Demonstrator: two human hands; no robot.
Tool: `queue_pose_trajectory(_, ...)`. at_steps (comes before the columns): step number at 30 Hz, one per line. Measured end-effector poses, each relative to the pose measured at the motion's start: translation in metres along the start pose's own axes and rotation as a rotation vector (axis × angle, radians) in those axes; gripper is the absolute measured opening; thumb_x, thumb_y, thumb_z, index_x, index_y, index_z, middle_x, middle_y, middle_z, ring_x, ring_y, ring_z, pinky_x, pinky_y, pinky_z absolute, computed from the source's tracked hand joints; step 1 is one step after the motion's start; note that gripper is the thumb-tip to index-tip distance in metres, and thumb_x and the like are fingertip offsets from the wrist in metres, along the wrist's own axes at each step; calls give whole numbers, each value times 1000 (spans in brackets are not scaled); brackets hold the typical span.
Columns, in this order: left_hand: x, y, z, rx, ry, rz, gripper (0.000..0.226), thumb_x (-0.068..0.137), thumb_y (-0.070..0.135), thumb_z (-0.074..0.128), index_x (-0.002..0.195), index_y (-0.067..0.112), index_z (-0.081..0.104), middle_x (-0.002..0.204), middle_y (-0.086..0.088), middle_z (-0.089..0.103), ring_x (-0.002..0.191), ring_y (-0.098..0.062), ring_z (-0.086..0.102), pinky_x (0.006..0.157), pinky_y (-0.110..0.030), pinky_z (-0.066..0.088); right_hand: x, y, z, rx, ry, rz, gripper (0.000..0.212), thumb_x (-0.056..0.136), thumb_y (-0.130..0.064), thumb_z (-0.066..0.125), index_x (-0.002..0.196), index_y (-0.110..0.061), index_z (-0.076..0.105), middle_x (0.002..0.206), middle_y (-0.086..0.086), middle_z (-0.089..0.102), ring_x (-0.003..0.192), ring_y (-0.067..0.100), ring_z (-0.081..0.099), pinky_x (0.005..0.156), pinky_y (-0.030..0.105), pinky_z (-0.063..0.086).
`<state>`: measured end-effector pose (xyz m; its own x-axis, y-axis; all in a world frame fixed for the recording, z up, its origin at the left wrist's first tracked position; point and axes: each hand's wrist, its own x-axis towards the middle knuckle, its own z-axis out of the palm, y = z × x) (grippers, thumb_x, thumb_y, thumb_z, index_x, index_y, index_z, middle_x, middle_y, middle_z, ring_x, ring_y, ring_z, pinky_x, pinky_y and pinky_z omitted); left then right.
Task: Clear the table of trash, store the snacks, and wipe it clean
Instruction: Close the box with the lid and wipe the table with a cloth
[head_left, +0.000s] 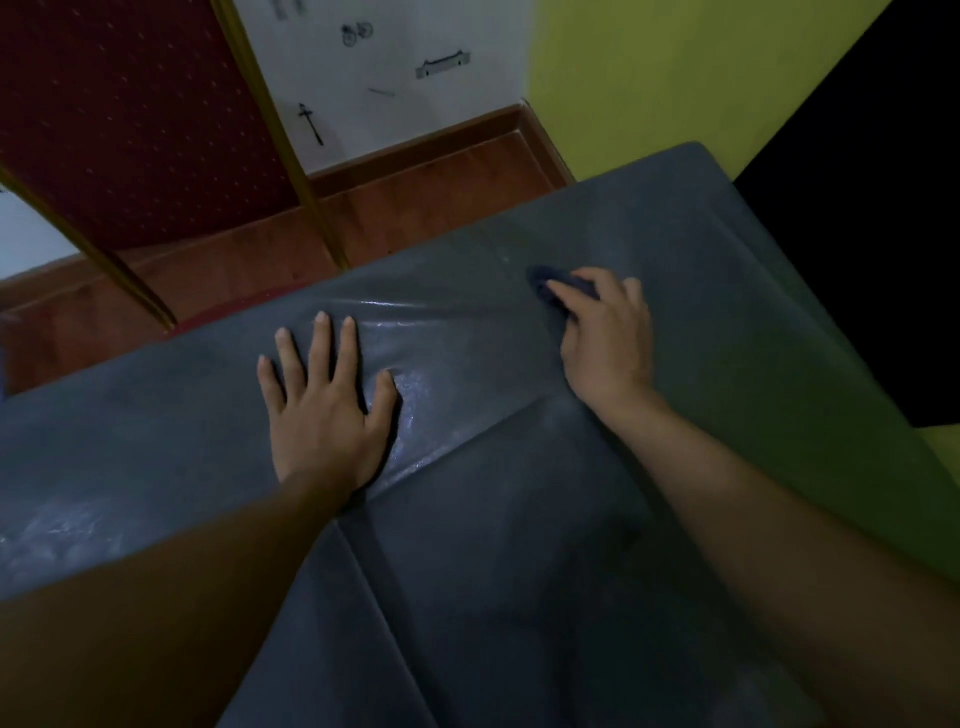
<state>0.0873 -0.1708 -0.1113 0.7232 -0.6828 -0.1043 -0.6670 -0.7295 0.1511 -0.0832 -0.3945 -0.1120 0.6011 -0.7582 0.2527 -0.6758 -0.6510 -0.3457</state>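
With the left hand (324, 415) laid flat on the table cover (519, 545) to keep it taut, the dark cloth (550, 286) gripped by the right hand (605, 338) is best pushed in overlapping strokes away from that flat hand.

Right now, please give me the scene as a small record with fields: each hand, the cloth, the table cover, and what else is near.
left hand: left hand lies flat, fingers spread, pressing on the table cover
right hand: right hand closed on the dark cloth, on the table's far part
cloth: dark cloth, bunched, touching the cover, mostly hidden under the fingers
table cover: grey table cover, creased, with shiny patches near the left hand
trash or snacks: none in view
nearby: red chair beyond the far edge, on a wooden floor
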Motion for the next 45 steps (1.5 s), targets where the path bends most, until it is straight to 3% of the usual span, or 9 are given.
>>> queue_pose_trajectory(3, 1, 0, 0, 1, 14, 74, 62, 102, 54, 17, 157, 28, 8, 166, 5, 3, 152, -23, -7, 122, -52, -2, -30, -22, -2, 26, 35, 169, 47, 80, -1, 61, 120, -26, 71, 121, 0, 62, 97, 31, 51, 84, 43, 50)
queue_pose_trajectory(9, -5, 1, -3, 38, 5, 359, 55, 100, 32, 26, 154, 22, 29, 161, 0, 28, 149, -28, 21, 119, -53, 17, -80, -16, -14, 82, -135, -259, 55, 76, 3, 66, 124, -22, 70, 123, 2, 62, 93, 31, 54, 81, 43, 51)
queue_pose_trajectory(13, -12, 22, -9, 7, -18, 471, 53, 96, 31, 33, 148, 21, 41, 154, -3, 40, 144, -30, 32, 116, -50, 26, -84, 5, -23, -40, 67, 175, 49, 78, -4, 62, 120, -28, 71, 119, 2, 62, 93, 34, 53, 79, 46, 50)
queue_pose_trajectory(16, -29, 59, -10, -107, -50, 469, 51, 99, 32, 36, 149, 21, 39, 158, -3, 34, 146, -29, 27, 118, -51, 22, -108, -13, -23, -5, 128, 362, 49, 78, -7, 55, 120, -25, 71, 120, 3, 62, 95, 34, 53, 81, 46, 51)
queue_pose_trajectory(22, -72, 93, 22, 8, -108, 460, 60, 101, 46, 21, 156, 24, 21, 164, -1, 16, 152, -28, 6, 121, -55, 5, -160, 2, -41, -29, -95, -91, 51, 82, -6, 60, 128, -26, 67, 126, 0, 61, 96, 28, 52, 82, 41, 48)
queue_pose_trajectory(28, -70, 94, 26, 56, -95, 475, 66, 99, 56, 10, 158, 28, 4, 166, 1, -1, 152, -26, -9, 121, -56, -3, -174, 16, -50, -88, 156, 476, 50, 80, -4, 60, 125, -24, 69, 122, 5, 61, 97, 34, 52, 82, 46, 50)
queue_pose_trajectory(35, -70, 95, 27, 81, -90, 475, 66, 98, 59, 4, 157, 29, -4, 165, 2, -8, 151, -23, -15, 120, -56, -7, -207, 28, -59, -78, -21, 53, 54, 78, -3, 65, 127, -26, 68, 125, 1, 61, 95, 29, 53, 80, 43, 49)
queue_pose_trajectory(41, -74, 99, 27, 95, -89, 590, 57, 103, 47, 6, 157, 30, 3, 165, 8, -3, 152, -22, -8, 122, -52, 0, -208, 25, -66, -95, 186, 600, 51, 79, -3, 64, 125, -24, 70, 122, 5, 61, 98, 33, 52, 78, 44, 49)
queue_pose_trajectory(45, -73, 110, 21, 106, -106, 575, 61, 98, 44, 13, 157, 27, 14, 163, 0, 17, 151, -32, 6, 120, -58, 8, -228, 28, -70, -30, 15, 266, 55, 78, -5, 67, 128, -26, 67, 125, 1, 60, 99, 28, 53, 81, 43, 49)
